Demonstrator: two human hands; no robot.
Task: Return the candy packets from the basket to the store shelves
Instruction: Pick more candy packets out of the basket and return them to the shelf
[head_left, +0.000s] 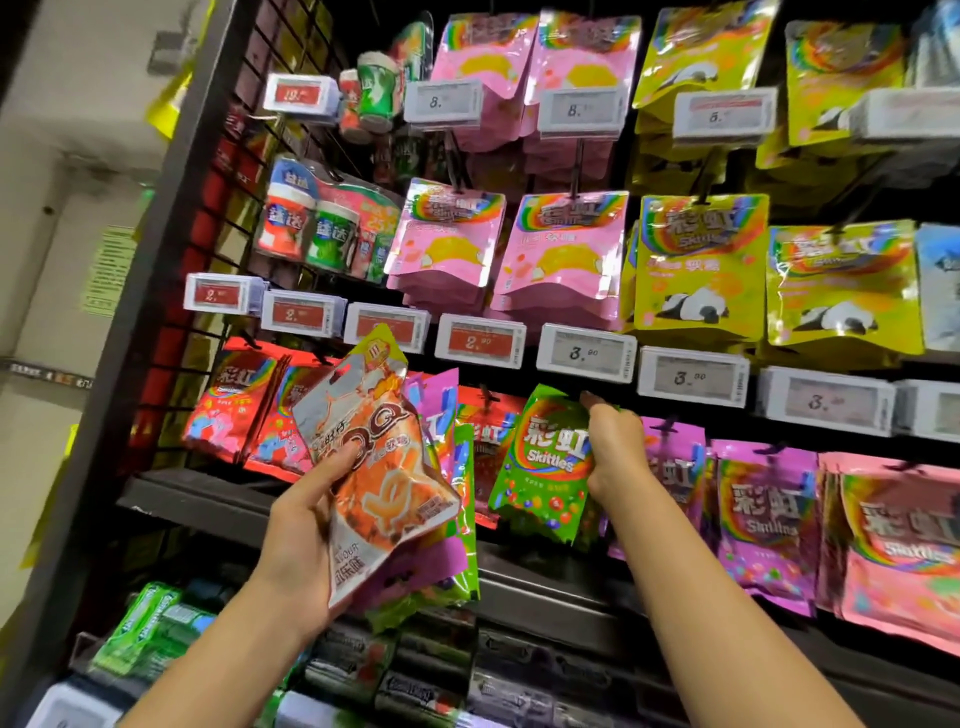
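Here, right hand (615, 447) pinching the green Skittles packet (545, 467) along its right edge, grip clamped near the top corner. Packet upright, long axis vertical, already against the lowest peg row, just under the price tag (586, 354). Hook itself not visible. Left hand (306, 525) lower and farther left, fingers curled round a fanned bunch of packets (384, 467). Basket out of view.
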